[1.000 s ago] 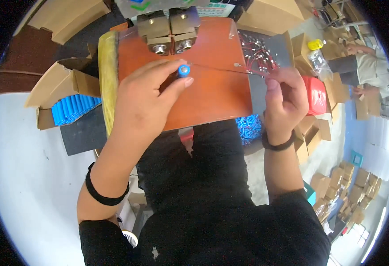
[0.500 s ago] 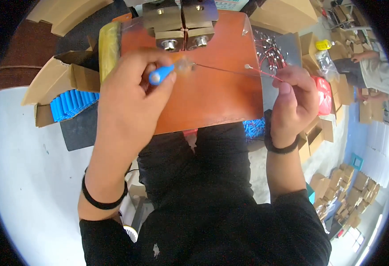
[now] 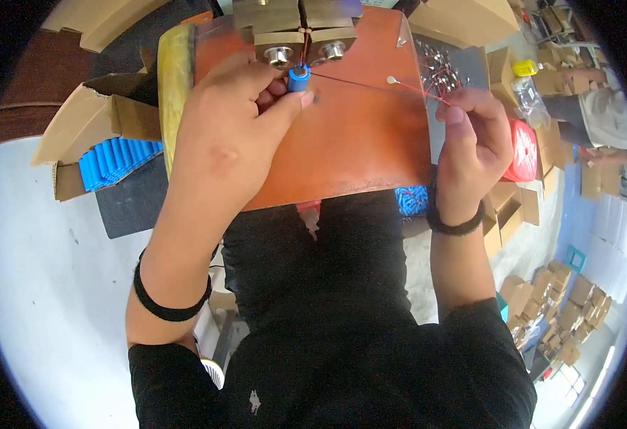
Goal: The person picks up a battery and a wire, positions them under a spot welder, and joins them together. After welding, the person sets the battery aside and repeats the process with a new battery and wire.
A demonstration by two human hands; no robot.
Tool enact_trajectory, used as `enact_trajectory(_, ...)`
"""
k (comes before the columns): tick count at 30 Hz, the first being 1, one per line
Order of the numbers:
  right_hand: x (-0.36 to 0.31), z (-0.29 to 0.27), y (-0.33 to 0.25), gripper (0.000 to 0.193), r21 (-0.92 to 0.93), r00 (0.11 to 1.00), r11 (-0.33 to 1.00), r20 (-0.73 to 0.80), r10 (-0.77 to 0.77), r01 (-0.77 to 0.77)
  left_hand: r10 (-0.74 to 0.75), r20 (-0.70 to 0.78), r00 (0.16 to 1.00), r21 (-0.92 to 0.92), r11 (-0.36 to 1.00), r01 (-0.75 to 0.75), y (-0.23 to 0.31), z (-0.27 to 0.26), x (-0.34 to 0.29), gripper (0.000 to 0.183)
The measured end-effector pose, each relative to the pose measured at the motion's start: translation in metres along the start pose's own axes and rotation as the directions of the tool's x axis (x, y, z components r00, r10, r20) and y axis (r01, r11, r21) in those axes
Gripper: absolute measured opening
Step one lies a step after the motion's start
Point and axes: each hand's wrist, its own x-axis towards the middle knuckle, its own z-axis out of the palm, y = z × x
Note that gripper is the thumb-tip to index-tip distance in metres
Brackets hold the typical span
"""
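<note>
The cell (image 3: 297, 83) is held over the worktop (image 3: 356, 150), midway between its side edges and nearer the far edge, close to the machine (image 3: 274, 27). The left hand (image 3: 229, 136) pinches the cell; the right hand (image 3: 476, 139), beyond the right edge, pinches a red wire (image 3: 420, 91) — a dark wire (image 3: 360, 83) runs from the cell toward it. Caution: a pull from the right may detach the dark wire; a loose pinch may let the cell turn. The machine is cut off above — its contact with the cell is unclear.

Noted smooth, plastic-looking finish on blue cylindrical cell (image 3: 297, 84); smooth, faintly glossy finish on orange work surface (image 3: 360, 143); shiny metal on bolts (image 3: 279, 56); matt cardboard on open carton (image 3: 77, 118); matt cloth on black shirt (image 3: 370, 375).
</note>
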Motion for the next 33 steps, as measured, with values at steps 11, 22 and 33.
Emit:
enact_trajectory(11, 0.001, 0.006, -0.004, 0.005, 0.041, 0.997, 0.997, -0.044, 0.060, -0.058, 0.038, 0.017, 0.999, 0.027, 0.999, -0.038, -0.003, -0.002, 0.000, 0.025)
enact_trajectory(22, -0.003, 0.002, -0.011, 0.004, -0.003, 1.000, 1.000, 0.023, 0.006, -0.006, -0.010, 0.001, 1.000, -0.010, 1.000, 0.010, 0.000, -0.003, -0.007, 0.030)
enact_trajectory(33, 0.002, 0.007, -0.007, 0.004, 0.015, 0.996, 0.997, -0.052, 0.077, -0.076, 0.015, -0.010, 1.000, -0.016, 1.000, -0.016, -0.006, 0.000, -0.007, 0.029)
